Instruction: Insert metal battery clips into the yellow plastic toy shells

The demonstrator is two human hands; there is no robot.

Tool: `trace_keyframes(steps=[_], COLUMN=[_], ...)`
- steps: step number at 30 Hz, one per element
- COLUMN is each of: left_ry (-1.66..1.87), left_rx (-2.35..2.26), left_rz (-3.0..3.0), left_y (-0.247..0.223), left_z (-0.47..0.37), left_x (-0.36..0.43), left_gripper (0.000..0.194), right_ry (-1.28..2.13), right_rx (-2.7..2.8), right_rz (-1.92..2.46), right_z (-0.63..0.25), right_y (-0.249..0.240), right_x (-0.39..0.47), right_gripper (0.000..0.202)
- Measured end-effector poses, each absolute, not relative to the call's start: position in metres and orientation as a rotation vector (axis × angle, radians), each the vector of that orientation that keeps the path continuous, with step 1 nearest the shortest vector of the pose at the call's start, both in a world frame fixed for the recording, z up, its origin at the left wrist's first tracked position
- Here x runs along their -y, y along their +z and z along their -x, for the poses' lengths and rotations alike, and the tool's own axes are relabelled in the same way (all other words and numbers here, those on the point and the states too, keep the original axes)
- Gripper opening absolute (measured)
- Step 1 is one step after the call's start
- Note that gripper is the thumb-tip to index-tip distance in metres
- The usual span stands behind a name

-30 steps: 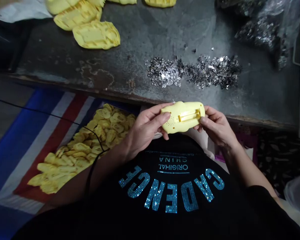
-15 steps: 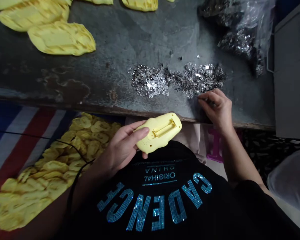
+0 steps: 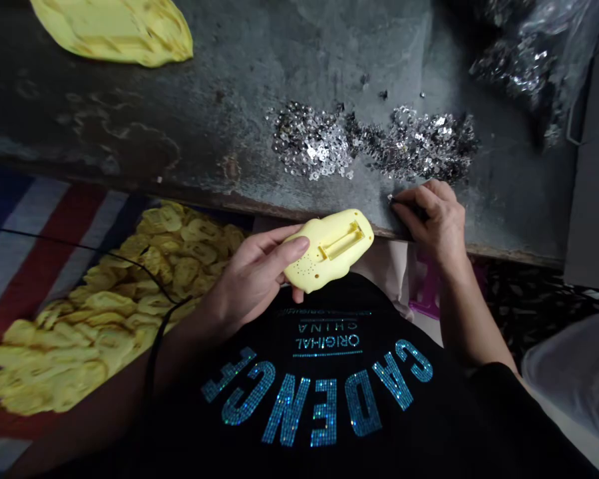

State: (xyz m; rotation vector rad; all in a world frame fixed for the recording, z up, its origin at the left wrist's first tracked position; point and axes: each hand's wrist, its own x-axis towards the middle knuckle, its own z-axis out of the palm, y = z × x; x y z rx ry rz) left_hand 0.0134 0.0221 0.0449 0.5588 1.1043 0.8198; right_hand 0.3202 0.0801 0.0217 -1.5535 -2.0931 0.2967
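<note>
My left hand [image 3: 262, 273] grips a yellow plastic shell [image 3: 329, 255] by its left end, thumb on top. The shell has a long battery slot, a cluster of small speaker holes and several screw holes. It is held in front of my chest, near the table's front edge. My right hand [image 3: 436, 216] pinches a tiny shiny metal piece [image 3: 390, 198] between thumb and fingertips, just above the table. Right behind that hand lies a loose pile of small metal pieces [image 3: 424, 146], joined to a second heap [image 3: 312, 143] on its left.
A yellow shell half [image 3: 114, 26] lies at the table's far left. Many yellow shells [image 3: 104, 319] are heaped on a striped sheet [image 3: 44, 246] below the table, left. A clear plastic bag of metal pieces [image 3: 524, 60] stands at the back right. A dark cord [image 3: 150, 293] runs by my left arm.
My view has shifted, so the table and piles sit differently. My right hand has drawn slightly left of the pile, and a metal piece now shows at its fingertips. The left hand still holds the shell.
</note>
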Motion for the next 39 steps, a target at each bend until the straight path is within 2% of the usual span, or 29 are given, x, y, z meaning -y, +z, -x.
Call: trace_keyframes(steps=[3,8,14,22,27,32,39], left_ry=[0.851,0.878,0.907,0.887,0.821,0.789,0.816], left_rx=[-1.088,-1.070,-1.047,-1.017,-0.980,-0.991,-1.013], left_rz=[-0.560,-0.579,-0.560,-0.702,-0.743,-0.763,-0.695], left_y=[0.048,0.055,0.059,0.062,0.061,0.058,0.064], left_z=[-0.019,-0.023,-0.023,-0.020,-0.015,-0.014,-0.021], left_x=[-0.020,-0.012,-0.002,0.005,0.007,0.007,0.003], left_gripper=[0.046,0.039,0.036,0.043,0.041,0.044,0.041], right_ry=[0.420,0.647,0.517,0.273,0.095,0.084,0.115], right_rx=[2.022,1.928,2.034,2.201,2.239,2.267,2.248], right_rz=[1.470,1.288,1.175,1.146,0.993,1.035,1.016], right_z=[-0.312,-0.293,-0.282,-0.282,-0.279,-0.278,-0.280], right_y=[0.034,0.060,0.066,0.070,0.069,0.068,0.064], right_x=[-0.066,-0.038,-0.024,-0.021,-0.024,-0.022,-0.019], right_gripper=[0.008,0.004,0.029,0.027,0.027,0.025,0.034])
